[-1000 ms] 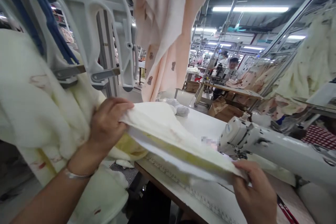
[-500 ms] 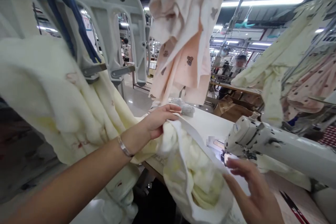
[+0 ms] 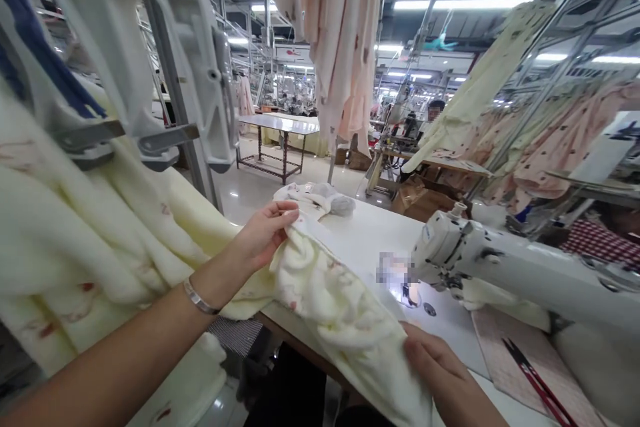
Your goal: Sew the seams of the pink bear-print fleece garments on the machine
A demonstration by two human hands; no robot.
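A pale yellow printed garment piece (image 3: pixel 330 307) stretches between my two hands in front of the sewing machine (image 3: pixel 480 253). My left hand (image 3: pixel 270 230) pinches its far end between thumb and fingers. At the near end, my right hand (image 3: pixel 440 367) grips the cloth edge, its fingertips partly hidden behind the fabric. The piece hangs over the front edge of the white table (image 3: pixel 375 233). The machine's lit needle area lies just beyond my right hand.
Grey hanger clamps (image 3: pixel 170 140) hold more yellow cloth (image 3: pixel 125 213) on the left. Peach printed cloth (image 3: pixel 345 47) hangs ahead. Red-handled thread snips (image 3: pixel 537 380) lie on a mat (image 3: pixel 500 340) at the right. A crumpled bundle (image 3: pixel 320 199) sits at the table's far end.
My right hand, fingers apart before, has closed on the cloth edge. The garment piece has gone from bunched with its inside showing to drawn out with the print showing. The view has shifted.
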